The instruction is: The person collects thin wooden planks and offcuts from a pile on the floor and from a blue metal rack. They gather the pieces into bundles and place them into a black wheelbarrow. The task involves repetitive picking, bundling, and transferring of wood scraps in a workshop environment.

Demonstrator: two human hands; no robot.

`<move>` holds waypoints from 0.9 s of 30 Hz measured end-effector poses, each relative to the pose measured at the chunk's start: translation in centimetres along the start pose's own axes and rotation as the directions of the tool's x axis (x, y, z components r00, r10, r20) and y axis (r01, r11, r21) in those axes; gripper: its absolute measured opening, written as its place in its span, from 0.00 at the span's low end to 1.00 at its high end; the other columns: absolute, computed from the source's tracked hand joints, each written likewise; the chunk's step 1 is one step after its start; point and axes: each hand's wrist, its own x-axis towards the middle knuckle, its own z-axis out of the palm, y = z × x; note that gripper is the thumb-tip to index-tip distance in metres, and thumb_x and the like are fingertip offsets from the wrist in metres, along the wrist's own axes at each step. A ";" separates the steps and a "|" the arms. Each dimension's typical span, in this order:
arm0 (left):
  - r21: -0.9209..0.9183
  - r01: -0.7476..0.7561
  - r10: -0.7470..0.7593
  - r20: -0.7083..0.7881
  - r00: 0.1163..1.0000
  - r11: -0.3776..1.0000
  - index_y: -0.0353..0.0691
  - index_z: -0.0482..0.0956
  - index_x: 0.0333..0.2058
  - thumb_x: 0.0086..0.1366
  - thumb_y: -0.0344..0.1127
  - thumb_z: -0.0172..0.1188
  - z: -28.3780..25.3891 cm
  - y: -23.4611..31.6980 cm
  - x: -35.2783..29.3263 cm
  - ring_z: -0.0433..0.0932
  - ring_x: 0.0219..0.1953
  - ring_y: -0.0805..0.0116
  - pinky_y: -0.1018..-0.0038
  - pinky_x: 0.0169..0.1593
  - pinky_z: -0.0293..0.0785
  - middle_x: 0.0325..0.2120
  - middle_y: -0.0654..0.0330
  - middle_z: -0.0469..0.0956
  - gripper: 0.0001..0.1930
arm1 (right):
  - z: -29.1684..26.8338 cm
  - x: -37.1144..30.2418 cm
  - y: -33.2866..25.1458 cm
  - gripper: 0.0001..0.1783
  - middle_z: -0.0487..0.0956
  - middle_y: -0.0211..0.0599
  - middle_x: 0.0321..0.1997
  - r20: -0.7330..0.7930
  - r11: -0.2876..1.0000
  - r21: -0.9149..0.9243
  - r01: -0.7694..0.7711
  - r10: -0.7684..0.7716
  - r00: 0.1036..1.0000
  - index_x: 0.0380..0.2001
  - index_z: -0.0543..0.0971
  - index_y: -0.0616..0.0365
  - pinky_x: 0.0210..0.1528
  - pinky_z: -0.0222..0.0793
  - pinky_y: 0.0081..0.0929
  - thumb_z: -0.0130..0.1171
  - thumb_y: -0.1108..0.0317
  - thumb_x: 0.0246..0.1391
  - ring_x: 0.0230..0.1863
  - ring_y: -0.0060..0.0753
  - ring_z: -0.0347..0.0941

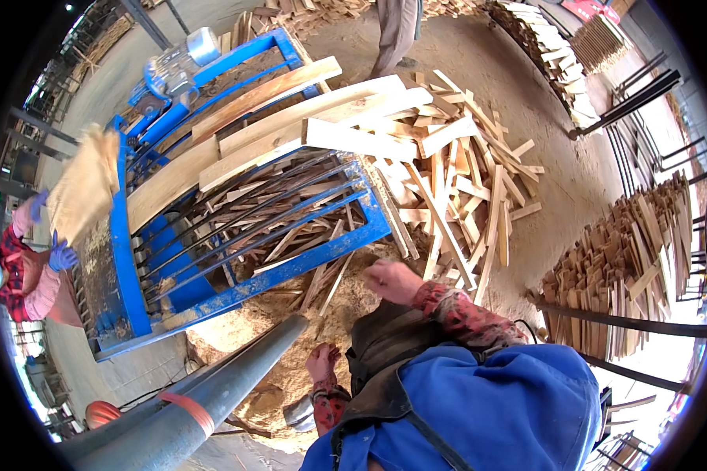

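My right hand (pixel 393 281) hovers just off the near right corner of a blue metal frame (pixel 291 268), fingers curled in, with nothing visible in them. Lower down, my left hand (pixel 323 363) hangs in a loose fist close to the end of a grey metal pipe (pixel 251 357); it appears to hold nothing. Long pale planks (pixel 267 153) lie across the top of the frame. Beneath its parallel bars, a heap of thin wood strips (pixel 291 212) shows. Beyond my right hand spreads a jumbled pile of wood offcuts (pixel 463 196).
At the far left, a co-worker's gloved hands (pixel 63 255) are by a blurred board (pixel 86 184). Sawdust (pixel 263 400) covers the floor near my left hand. A rack of stacked wood pieces (pixel 613 275) stands at right. Another person's legs (pixel 397 35) show at the back.
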 end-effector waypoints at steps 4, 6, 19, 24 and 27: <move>0.111 -0.006 0.006 0.001 1.000 0.994 0.30 0.76 0.37 0.59 0.32 0.60 3.1 0.4 0.3 0.80 0.29 0.62 0.72 0.31 0.77 0.28 0.52 0.79 0.11 | -5.3 -0.4 3.2 0.12 0.77 0.47 0.33 -0.176 0.980 0.126 -0.152 0.173 0.969 0.36 0.79 0.62 0.35 0.74 0.33 0.59 0.65 0.51 0.32 0.43 0.77; 0.135 -0.017 0.017 0.000 1.000 0.991 0.30 0.76 0.38 0.59 0.32 0.60 3.8 0.2 0.2 0.80 0.29 0.64 0.73 0.31 0.77 0.28 0.53 0.79 0.11 | -7.0 -1.1 7.1 0.12 0.78 0.46 0.33 -0.325 0.963 0.124 -0.240 0.268 0.907 0.36 0.79 0.63 0.35 0.76 0.30 0.60 0.67 0.50 0.32 0.39 0.78; 0.263 0.001 0.012 -0.045 0.999 0.965 0.29 0.78 0.33 0.55 0.31 0.59 7.3 0.6 -0.6 0.75 0.25 0.70 0.79 0.29 0.69 0.27 0.55 0.80 0.10 | -6.4 -7.8 26.5 0.40 0.79 0.51 0.42 -0.132 0.561 0.013 -0.828 0.822 0.555 0.49 0.73 0.58 0.48 0.71 0.39 0.70 0.46 0.34 0.45 0.48 0.76; 0.317 0.015 0.013 -0.087 0.996 0.948 0.31 0.80 0.30 0.54 0.33 0.63 6.5 -1.4 0.2 0.71 0.21 0.75 0.79 0.25 0.65 0.20 0.63 0.76 0.10 | -7.6 -7.7 22.0 0.35 0.80 0.54 0.38 -0.214 0.548 0.146 -0.823 0.830 0.515 0.41 0.78 0.62 0.49 0.70 0.41 0.66 0.48 0.31 0.44 0.51 0.76; 0.327 0.036 -0.002 -0.105 0.994 0.944 0.31 0.81 0.31 0.53 0.33 0.64 5.7 -3.1 1.2 0.70 0.21 0.76 0.80 0.25 0.64 0.20 0.65 0.75 0.11 | -8.5 -9.5 22.4 0.23 0.78 0.38 0.26 -0.155 0.575 0.237 -0.783 0.818 0.554 0.37 0.78 0.60 0.30 0.70 0.30 0.65 0.55 0.40 0.27 0.32 0.75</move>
